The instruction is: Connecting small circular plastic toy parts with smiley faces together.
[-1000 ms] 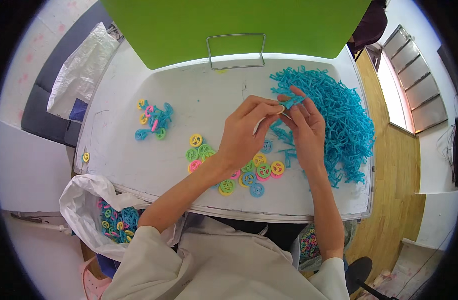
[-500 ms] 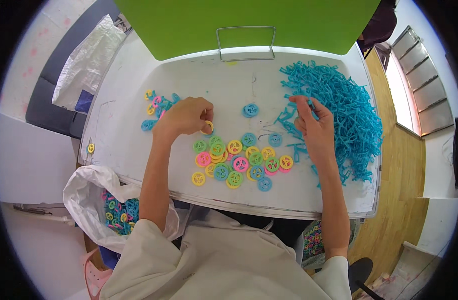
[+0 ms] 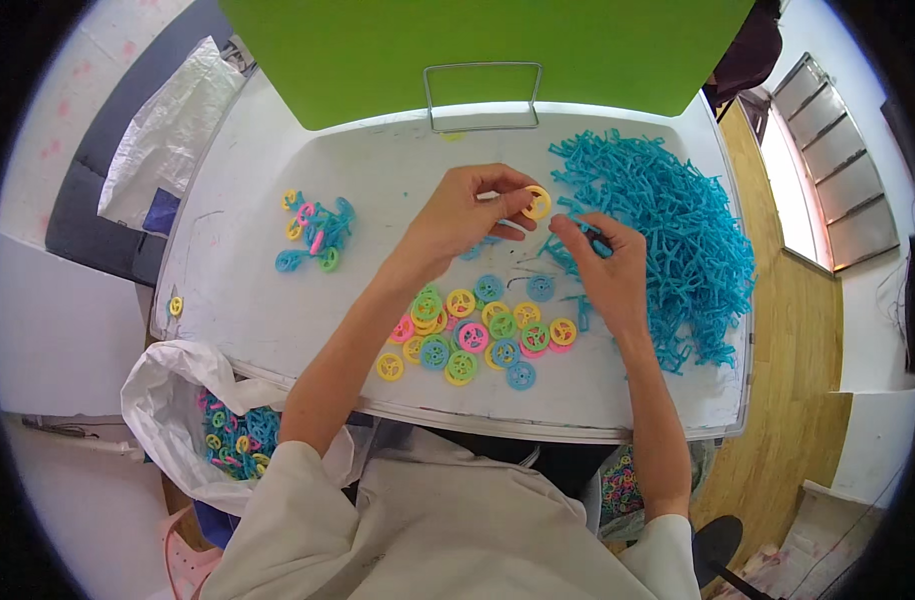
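Above the middle of the white table, my left hand (image 3: 460, 212) pinches a small yellow plastic wheel (image 3: 538, 203) by its rim. Close on its right, my right hand (image 3: 615, 275) is closed on a blue plastic piece (image 3: 600, 246), mostly covered by the fingers. The wheel and the piece look apart. A large heap of similar blue pieces (image 3: 678, 225) lies beyond and to the right of that hand. Nearer me spreads a cluster of spoked wheels (image 3: 473, 337) in pink, yellow, green and blue. Partly behind my left hand are more blue wheels (image 3: 472, 252).
To the left sits a small group of blue pieces with coloured wheels (image 3: 323, 232). One yellow wheel (image 3: 176, 306) lies by the left edge. A white sack (image 3: 163, 385) of similar parts stands below that edge. A green panel (image 3: 488, 40) with a wire stand (image 3: 483, 66) rises behind the table.
My left hand has moved right and slightly away from me with the yellow wheel, from near the left group to beside my right hand. My right hand has shifted slightly left and nearer me.
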Motion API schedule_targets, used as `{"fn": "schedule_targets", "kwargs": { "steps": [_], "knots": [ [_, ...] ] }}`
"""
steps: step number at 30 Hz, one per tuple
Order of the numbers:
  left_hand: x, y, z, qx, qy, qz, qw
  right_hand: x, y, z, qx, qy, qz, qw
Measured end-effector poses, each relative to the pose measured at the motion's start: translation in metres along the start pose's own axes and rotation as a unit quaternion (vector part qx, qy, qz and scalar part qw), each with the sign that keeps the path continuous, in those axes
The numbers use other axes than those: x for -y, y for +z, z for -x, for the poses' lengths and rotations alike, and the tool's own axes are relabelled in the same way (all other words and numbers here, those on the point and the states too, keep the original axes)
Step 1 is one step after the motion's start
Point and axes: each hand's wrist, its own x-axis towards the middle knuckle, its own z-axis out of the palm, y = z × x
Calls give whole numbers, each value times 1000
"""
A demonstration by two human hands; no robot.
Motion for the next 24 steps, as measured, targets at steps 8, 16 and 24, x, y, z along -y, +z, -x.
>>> {"fn": "schedule_targets", "kwargs": {
  "steps": [8, 16, 24],
  "knots": [
    [9, 13, 10, -2, -13, 99, 995, 8, 1, 4, -8, -7, -28, 1000],
    [14, 22, 10, -14, -96, 247, 964, -4, 2, -2, -43, -71, -14, 996],
    [21, 20, 10, 2, -86, 275, 958, -4, -2, -1, 31, -39, -19, 999]
  ]
}}
